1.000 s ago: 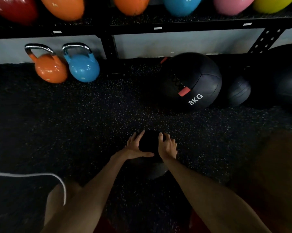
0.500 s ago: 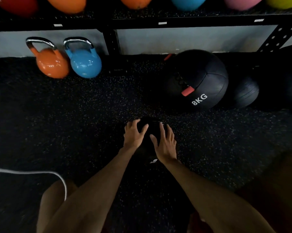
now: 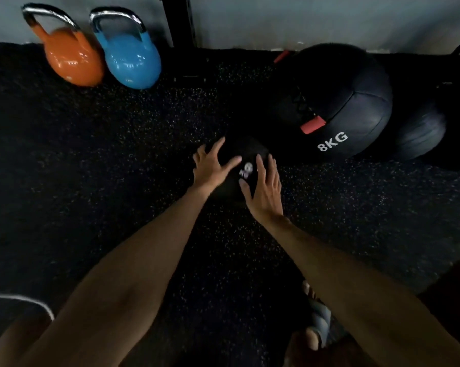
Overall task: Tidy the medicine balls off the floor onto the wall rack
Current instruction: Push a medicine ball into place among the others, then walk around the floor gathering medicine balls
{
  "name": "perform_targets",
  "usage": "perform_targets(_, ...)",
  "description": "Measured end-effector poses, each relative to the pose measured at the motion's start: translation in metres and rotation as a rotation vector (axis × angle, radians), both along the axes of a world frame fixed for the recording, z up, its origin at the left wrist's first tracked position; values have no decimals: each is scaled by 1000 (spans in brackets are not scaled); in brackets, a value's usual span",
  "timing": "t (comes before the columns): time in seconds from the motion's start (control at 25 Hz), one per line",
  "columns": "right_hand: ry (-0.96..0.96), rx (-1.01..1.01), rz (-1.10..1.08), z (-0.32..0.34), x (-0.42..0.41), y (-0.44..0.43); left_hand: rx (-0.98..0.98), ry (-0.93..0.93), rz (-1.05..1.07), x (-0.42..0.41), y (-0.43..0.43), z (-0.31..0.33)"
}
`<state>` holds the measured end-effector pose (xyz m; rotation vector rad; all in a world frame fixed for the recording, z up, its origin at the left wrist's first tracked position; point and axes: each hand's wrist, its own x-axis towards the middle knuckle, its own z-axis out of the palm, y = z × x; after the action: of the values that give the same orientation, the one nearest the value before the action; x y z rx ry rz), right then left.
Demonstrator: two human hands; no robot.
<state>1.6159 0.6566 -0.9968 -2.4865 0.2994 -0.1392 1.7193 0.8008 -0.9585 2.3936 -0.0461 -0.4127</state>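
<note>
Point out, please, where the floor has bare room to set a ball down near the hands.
The widest bare floor lies left of the left hand, in front of the orange kettlebell and blue kettlebell. Another patch lies right of the right hand, before the 8KG ball. It is crowded where the small black ball sits close to it.

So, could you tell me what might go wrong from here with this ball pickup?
The left hand and right hand lie spread over the small black medicine ball, not visibly under it, so it may slip on lifting. A drop could hit the sandalled foot nearby.
</note>
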Motion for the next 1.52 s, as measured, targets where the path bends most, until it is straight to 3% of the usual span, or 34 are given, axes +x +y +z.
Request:
perform_targets(0.12,35,24,24,-2,31,-7,30,-16,154,38,-22,7)
perform_targets(0.2,74,10,16,5,67,-9,26,-128,207,42,-29,4)
perform_targets(0.32,202,57,-20,16,132,-12,-32,-344,49,23,-23,-27)
perform_targets(0.48,257,117,-72,23,198,-15,8,-387,-76,29,-16,-50)
perform_targets(0.56,117,110,-81,16,195,-17,27,-367,-55,57,-18,-44)
perform_targets(0.64,-67,-40,-6,-4,164,-17,27,-287,-7,91,-19,-36)
perform_targets(0.72,-113,-191,117,-24,143,-20,63,-199,122,127,-24,-22)
perform_targets(0.92,57,-323,187,-11,213,-19,167,-273,380,175,-50,7)
perform_targets(1.04,196,-225,165,10,269,-18,90,-310,134,170,-40,-5)
perform_targets(1.16,242,-80,101,19,296,-21,62,-146,-74,156,-10,-10)
perform_targets(1.24,291,15,50,25,293,-24,78,-102,-20,145,10,-1)
perform_targets(1.36,285,-78,35,59,255,-19,122,-24,42,113,31,42)
perform_targets(1.52,341,-114,233,166,192,9,166,89,46,66,51,143)
